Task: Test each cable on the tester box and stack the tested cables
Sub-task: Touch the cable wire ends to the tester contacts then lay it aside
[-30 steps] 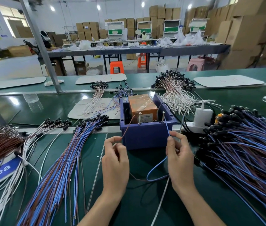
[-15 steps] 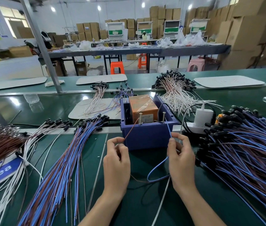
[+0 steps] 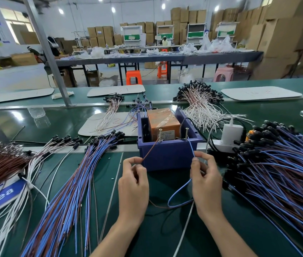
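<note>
A blue plastic bin (image 3: 167,154) holds the orange tester box (image 3: 162,125), with two metal screw posts (image 3: 160,135) at its front rim. My left hand (image 3: 133,180) pinches the brown wire (image 3: 151,148) of one cable, whose tip touches the left post. My right hand (image 3: 205,175) pinches the blue wire (image 3: 191,148), its tip against the right post. The cable's slack loops on the mat (image 3: 176,201) between my wrists. A fanned stack of blue and brown cables (image 3: 69,191) lies left; a large heap of blue cables (image 3: 280,175) lies right.
Brown and white wire bundles (image 3: 0,164) lie at far left by a blue label. A white charger and power strip (image 3: 230,134) sit right of the bin. White-wire bundles (image 3: 200,106) and white boards lie on the green conveyor behind. A metal post (image 3: 48,54) rises at left.
Both hands have stayed in front of the bin holding the two wire ends on the posts; they shifted only slightly, and the view moved a little closer.
</note>
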{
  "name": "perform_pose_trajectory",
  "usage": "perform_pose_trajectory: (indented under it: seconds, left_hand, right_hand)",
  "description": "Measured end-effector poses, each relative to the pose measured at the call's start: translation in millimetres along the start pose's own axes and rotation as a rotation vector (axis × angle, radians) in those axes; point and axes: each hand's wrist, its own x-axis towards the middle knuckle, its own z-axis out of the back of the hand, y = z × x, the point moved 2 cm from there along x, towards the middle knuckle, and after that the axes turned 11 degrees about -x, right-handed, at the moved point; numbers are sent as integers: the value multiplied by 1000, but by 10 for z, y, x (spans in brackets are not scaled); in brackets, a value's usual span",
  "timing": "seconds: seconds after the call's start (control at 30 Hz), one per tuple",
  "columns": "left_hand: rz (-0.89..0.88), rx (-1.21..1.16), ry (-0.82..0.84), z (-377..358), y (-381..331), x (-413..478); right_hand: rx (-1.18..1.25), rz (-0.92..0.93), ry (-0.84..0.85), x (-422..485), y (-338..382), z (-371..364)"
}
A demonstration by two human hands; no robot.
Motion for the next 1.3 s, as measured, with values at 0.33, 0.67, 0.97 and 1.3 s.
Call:
perform_pose_trajectory:
  seconds: [0.33,0.67,0.97,1.3]
  left_hand:
    - [3,5,-4,4,-12,-2]
    - [12,-6,0,-2,-4,5]
    - [-2,-31,-22,8,5,6]
    - [49,-53,-114,57,25,-12]
  right_hand:
    - [-52,11,-28,0,41,10]
    - [-57,-2,-45,6,7,-1]
    - [-4,5,-20,3,-30,-13]
    - [97,-2,40,-85,87,57]
